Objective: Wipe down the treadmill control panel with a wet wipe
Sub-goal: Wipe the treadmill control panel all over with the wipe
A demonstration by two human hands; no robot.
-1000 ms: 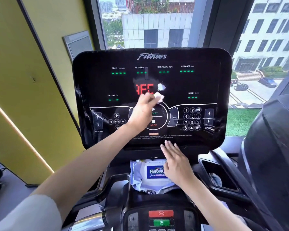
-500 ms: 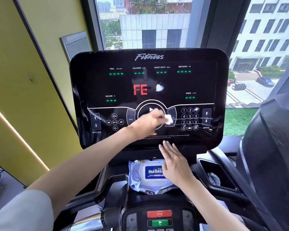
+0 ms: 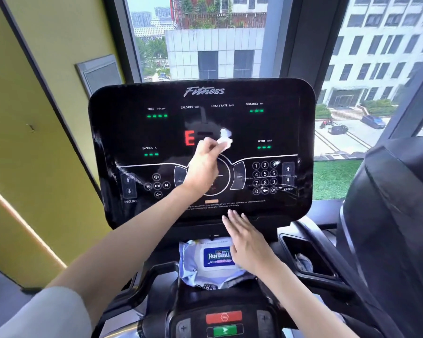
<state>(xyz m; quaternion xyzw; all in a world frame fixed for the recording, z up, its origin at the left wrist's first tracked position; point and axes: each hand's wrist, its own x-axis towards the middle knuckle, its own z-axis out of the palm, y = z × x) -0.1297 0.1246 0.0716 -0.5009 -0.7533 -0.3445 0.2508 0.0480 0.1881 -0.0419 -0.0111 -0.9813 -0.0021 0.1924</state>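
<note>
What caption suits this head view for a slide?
Left hand pinches a white wet wipe against the glossy black treadmill control panel; flat right hand lies over the blue-labelled wipes pack.

The left hand (image 3: 202,167) hides most of the round dial (image 3: 224,177); the small print (image 3: 226,203) is unreadable.

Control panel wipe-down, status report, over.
Left hand pinches wet wipe at control panel centre. Right hand flat over wipes pack. Nothing blocking the panel.

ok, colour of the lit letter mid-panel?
Red: the large lit letter E on the glossy black control panel, head view.
</note>
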